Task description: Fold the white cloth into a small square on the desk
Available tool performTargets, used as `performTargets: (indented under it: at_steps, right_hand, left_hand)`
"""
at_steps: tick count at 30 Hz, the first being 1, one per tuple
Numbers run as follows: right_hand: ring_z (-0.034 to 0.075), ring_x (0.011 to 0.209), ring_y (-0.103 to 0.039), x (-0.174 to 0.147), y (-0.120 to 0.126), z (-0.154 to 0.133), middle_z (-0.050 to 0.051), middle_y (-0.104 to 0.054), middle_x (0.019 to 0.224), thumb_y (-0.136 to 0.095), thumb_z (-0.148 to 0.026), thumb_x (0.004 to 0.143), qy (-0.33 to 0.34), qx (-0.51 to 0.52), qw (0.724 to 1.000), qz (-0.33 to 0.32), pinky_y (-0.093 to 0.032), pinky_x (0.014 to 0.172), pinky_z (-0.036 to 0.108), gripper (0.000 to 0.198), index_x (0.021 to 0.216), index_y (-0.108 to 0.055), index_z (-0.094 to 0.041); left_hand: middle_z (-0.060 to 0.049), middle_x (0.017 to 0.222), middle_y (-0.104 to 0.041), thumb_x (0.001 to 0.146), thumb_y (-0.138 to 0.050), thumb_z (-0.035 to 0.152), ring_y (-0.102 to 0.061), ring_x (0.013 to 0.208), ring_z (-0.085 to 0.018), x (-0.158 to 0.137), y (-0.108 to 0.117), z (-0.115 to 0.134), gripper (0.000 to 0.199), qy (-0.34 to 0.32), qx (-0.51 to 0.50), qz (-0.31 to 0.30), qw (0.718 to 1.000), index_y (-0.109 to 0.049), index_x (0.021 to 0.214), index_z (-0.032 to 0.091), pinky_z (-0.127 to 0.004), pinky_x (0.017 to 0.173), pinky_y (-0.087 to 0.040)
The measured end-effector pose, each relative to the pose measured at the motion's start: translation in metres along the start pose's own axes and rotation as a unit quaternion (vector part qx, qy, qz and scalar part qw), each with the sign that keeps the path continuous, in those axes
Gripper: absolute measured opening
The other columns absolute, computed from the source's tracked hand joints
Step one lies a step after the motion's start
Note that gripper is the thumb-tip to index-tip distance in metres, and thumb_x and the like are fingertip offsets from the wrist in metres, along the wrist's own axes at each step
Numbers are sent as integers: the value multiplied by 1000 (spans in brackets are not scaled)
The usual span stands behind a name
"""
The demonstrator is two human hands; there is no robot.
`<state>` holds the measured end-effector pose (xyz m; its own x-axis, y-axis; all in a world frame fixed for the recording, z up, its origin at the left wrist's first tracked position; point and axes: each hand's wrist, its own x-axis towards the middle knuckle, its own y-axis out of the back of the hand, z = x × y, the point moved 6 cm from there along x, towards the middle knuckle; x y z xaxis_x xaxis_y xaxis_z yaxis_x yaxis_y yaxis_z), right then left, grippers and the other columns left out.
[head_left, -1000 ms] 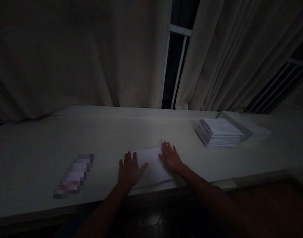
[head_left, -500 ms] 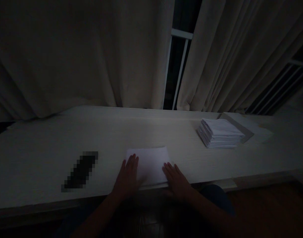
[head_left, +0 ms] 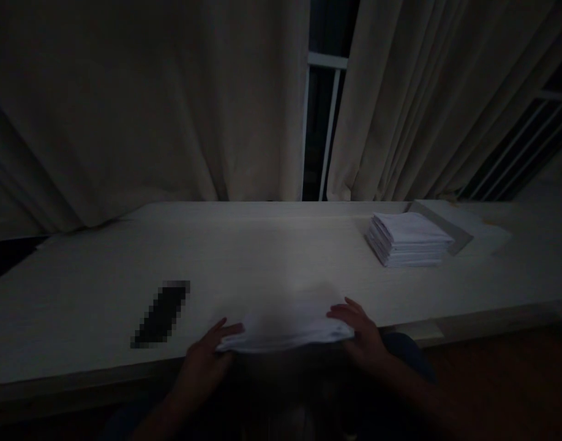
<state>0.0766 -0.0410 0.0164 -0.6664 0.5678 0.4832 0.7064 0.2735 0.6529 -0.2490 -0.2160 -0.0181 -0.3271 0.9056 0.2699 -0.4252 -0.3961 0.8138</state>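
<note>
While blurred — cloth (head_left: 285,327) seemingly spans both grips.

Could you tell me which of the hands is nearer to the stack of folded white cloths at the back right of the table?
Right. The right hand is below-left of the stack; the left hand is much farther left.

Paper (head_left: 285,327) was flat on the desk (head_left: 262,257) near its front edge with both palms pressing it; now it's lifted at that edge, blurred. Left hand (head_left: 202,361) has moved from on top to grip its left end, right hand (head_left: 361,334) its right end. Both hands drew back toward the person.
</note>
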Motion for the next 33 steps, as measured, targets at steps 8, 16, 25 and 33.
performTargets:
  at_steps: [8, 16, 25, 33]
  right_hand:
    - [17, 66, -63, 118, -7, 69, 8, -70, 80, -56, -46, 88, -314, 187, 931, -12, -46, 54, 25, 35, 92, -66, -13]
    - [23, 75, -65, 131, -38, 135, 11, -69, 75, -66, -37, 82, -365, 35, 931, -8, -50, 67, 32, 26, 87, -67, -12]
    - [21, 96, -62, 41, -25, 107, 10, -65, 113, -55, -28, 82, -211, -16, 976, 42, -49, 87, 36, 39, 120, -59, -18]
    - [28, 107, -55, 2, -64, 67, 15, -62, 118, -51, -23, 83, -154, -153, 976, 31, -43, 95, 42, 50, 132, -50, -10]
  left_hand:
    - [-8, 96, -75, 82, -52, 52, -69, 83, -21, 132, 3, 32, 47, 204, -207, -45, 956, -68, 105, 14, -29, 68, -52]
    - [-19, 89, -73, 82, -51, 49, -69, 87, -29, 168, -42, -20, 48, 256, -74, -32, 963, -67, 98, 7, -39, 77, -50]
    - [-5, 155, -35, 91, -38, 59, -22, 146, -27, 107, -65, 52, 57, -117, 116, -72, 984, -50, 138, 29, -49, 118, -17]
    - [-6, 161, -19, 92, -32, 60, -10, 147, -34, 103, -112, 26, 62, -112, 192, -120, 968, -30, 149, 36, -57, 114, -20]
